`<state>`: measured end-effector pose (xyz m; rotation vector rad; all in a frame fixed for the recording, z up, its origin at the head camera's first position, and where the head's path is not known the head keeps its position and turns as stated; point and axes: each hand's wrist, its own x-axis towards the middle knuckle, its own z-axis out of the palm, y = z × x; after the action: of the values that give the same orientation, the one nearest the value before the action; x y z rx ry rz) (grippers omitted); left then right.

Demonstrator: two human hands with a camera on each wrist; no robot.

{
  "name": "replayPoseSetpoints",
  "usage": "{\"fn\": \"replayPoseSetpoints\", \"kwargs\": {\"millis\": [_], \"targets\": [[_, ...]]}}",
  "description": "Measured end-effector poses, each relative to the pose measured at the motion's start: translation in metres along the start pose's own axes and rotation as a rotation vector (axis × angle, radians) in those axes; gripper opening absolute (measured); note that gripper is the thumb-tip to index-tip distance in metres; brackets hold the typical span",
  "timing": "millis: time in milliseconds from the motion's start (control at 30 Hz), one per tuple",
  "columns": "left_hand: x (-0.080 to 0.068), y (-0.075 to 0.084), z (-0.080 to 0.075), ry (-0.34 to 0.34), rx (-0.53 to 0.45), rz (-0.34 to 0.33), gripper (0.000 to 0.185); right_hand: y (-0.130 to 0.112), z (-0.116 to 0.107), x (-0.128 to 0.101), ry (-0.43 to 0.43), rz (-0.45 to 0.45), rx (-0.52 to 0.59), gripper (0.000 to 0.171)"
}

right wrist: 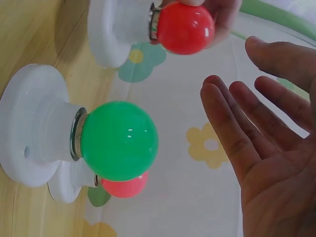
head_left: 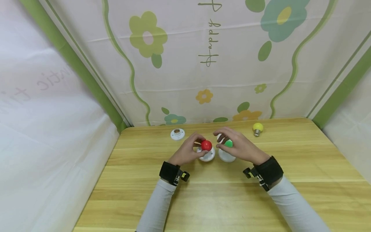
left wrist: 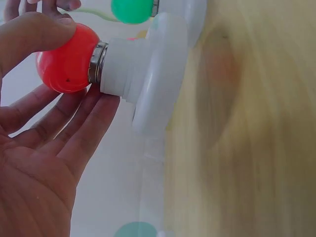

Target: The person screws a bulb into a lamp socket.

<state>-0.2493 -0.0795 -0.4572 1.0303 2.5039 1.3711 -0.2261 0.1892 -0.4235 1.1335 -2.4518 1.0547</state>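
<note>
My left hand holds a red light bulb between thumb and fingers. The bulb's metal base sits in a white lamp socket, whose round foot is tilted close over the table, with a shadow beneath. To the right, a green bulb stands in another white socket on the table. Above and beside that green bulb is my right hand, its fingers spread and loosely bent, holding nothing. Behind the green bulb, a pinkish-red bulb in its own socket shows partly; my right hand mostly hides it in the head view.
At the back left of the wooden table stands a white socket without a bulb. A yellow bulb lies at the back right. A flowered cloth hangs behind the table, and more cloth closes both sides.
</note>
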Motion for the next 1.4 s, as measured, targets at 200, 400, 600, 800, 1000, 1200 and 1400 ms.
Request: {"fn": "replayPoseSetpoints", "kwargs": {"millis": [200, 400, 600, 800, 1000, 1200, 1400], "targets": [[-0.001, -0.006, 0.001, -0.007, -0.029, -0.062, 0.043, 0.000, -0.001, 0.000, -0.004, 0.005, 0.002, 0.046], [-0.002, -0.011, 0.003, -0.007, -0.057, -0.099, 0.044, 0.001, -0.002, 0.000, -0.006, -0.005, -0.001, 0.044], [-0.001, -0.014, 0.006, -0.019, -0.069, -0.133, 0.044, 0.002, -0.002, -0.001, -0.002, -0.009, -0.011, 0.042], [0.000, -0.015, 0.008, -0.025, -0.098, -0.155, 0.045, 0.003, -0.002, -0.001, 0.000, -0.016, -0.008, 0.041], [0.001, -0.017, 0.010, -0.026, -0.124, -0.150, 0.047, 0.004, -0.002, -0.001, 0.003, -0.024, -0.004, 0.040], [0.001, -0.018, 0.012, -0.028, -0.124, -0.146, 0.052, 0.005, -0.002, -0.001, 0.004, -0.037, -0.010, 0.039], [0.002, -0.018, 0.010, -0.033, -0.114, -0.130, 0.061, 0.003, -0.004, -0.001, -0.003, -0.015, -0.014, 0.038]]}}
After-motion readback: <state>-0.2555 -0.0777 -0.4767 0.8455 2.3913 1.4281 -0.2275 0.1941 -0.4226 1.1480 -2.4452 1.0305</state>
